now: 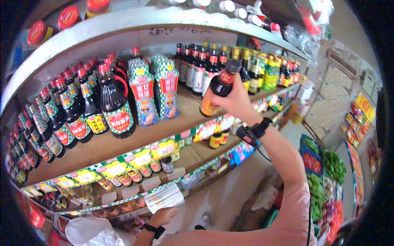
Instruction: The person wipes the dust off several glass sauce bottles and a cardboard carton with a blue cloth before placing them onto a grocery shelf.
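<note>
My right hand grips a dark glass bottle with a black cap and an orange label. The bottle is tilted over the front edge of the upper shelf, beside a row of dark bottles with white labels. Low in the view, my left hand has its fingers curled at the lower edge of a printed sheet of paper. Left of the held bottle stand carton-like packs and a large handled soy sauce bottle.
Soy sauce bottles crowd the shelf's left side. Price tags line its front edge; small jars stand below. Overhead, a white shelf edge carries red-lidded jars. Vegetables lie at right. A white stool seat is lower left.
</note>
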